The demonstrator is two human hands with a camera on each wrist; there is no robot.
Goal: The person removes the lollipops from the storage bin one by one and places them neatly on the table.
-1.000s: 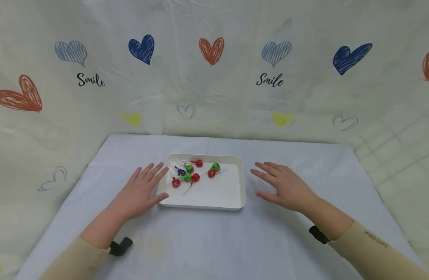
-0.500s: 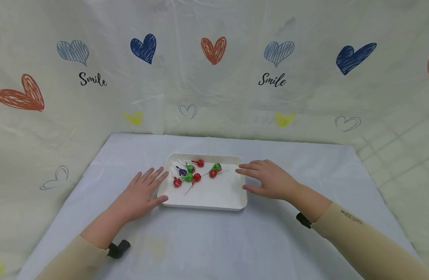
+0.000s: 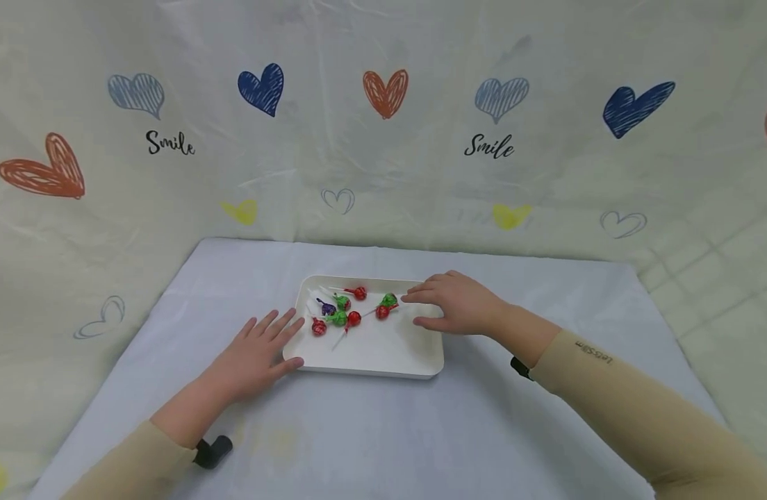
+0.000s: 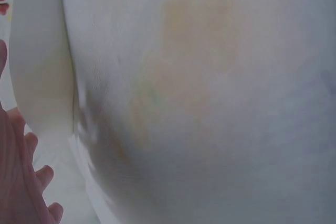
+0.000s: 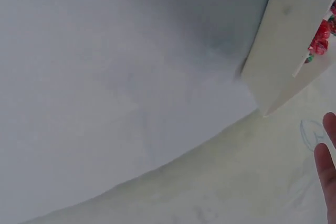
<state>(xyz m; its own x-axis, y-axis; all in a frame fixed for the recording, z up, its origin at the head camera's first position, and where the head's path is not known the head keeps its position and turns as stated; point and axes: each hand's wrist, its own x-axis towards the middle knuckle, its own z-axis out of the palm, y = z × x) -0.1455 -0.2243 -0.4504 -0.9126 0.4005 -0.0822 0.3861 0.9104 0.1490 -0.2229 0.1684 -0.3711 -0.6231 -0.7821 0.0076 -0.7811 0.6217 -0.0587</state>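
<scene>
A shallow white tray [image 3: 383, 354] lies on the table with several wrapped lollipops in it. Red lollipops [image 3: 353, 319], green lollipops [image 3: 338, 318] and a purple lollipop [image 3: 327, 308] cluster in its left half. A green lollipop [image 3: 390, 299] and a red one [image 3: 382, 312] lie together right of the middle. My left hand [image 3: 252, 357], fingers straight and spread, is at the tray's left edge; whether it touches cannot be made out. My right hand [image 3: 458, 303] reaches over the right rim, fingers extended, fingertips close to that right pair. Neither hand holds anything.
A white cloth [image 3: 358, 430] covers the table. Behind it hangs a pale backdrop [image 3: 433, 173] printed with hearts and "Smile". The right wrist view shows the tray's side wall [image 5: 286, 30] and a few red lollipops [image 5: 321, 40].
My right hand has moved left, from beside the tray to above its right part. The left hand has stayed at the left edge. The lollipops have not moved within the tray.
</scene>
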